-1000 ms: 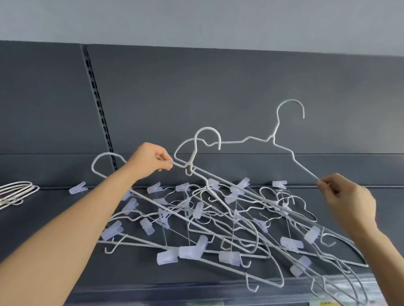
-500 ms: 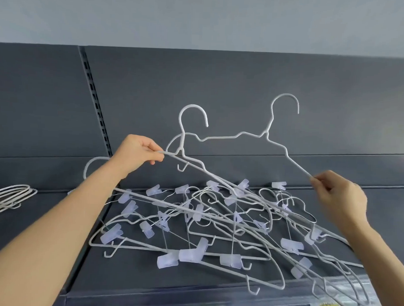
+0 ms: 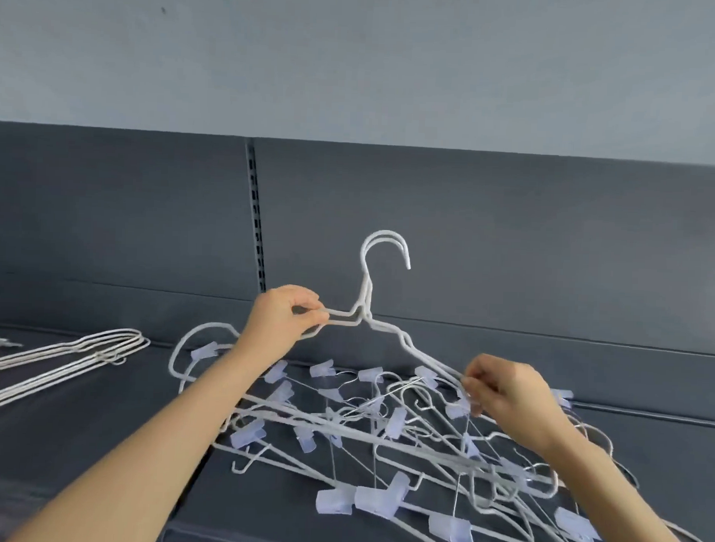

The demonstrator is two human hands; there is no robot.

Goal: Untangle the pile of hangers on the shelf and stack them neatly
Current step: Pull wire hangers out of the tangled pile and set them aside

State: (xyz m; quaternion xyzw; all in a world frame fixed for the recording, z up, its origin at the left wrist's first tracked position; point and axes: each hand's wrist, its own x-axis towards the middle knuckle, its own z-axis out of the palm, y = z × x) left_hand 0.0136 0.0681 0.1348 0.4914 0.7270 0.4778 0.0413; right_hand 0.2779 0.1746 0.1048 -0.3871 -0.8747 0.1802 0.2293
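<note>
Pinching is the whole game here. The fingers (image 3: 308, 311) of the left hand (image 3: 283, 325) are curled tight round the left shoulder of what looks like two white coated-wire hangers (image 3: 365, 295), laid one against the other with the hooks nested and pointing up. The right hand (image 3: 505, 391) has its fingers bunched in a pinch on the right shoulder of the same pair, right where it dips toward the mess. I can't tell if it's got both wires or just one, because the pale lilac plastic clips (image 3: 456, 410) crowd in around there.

My guess on the why: gripping both ends holds the two lined up as one flat unit, raised so nothing below can snag them. The right end looks very close to the tangle, so that's the bit I'd watch.

Moving outward, the pair sits up in the air, tilted down to the right, just above the tangled pile of white wire hangers (image 3: 382, 438). That pile sprawls on the dark grey shelf (image 3: 98, 444), right under and in front of both hands. It's thin wire with bars crossing, small hooks poking every which way, and clips hanging all through it. Off to the left, well apart from the pile, a neat stack of plain white wire hangers (image 3: 102, 349) lies flat. That's presumably where this pair is headed. Going by the size of the pile, most of the job is yet to do.
</note>
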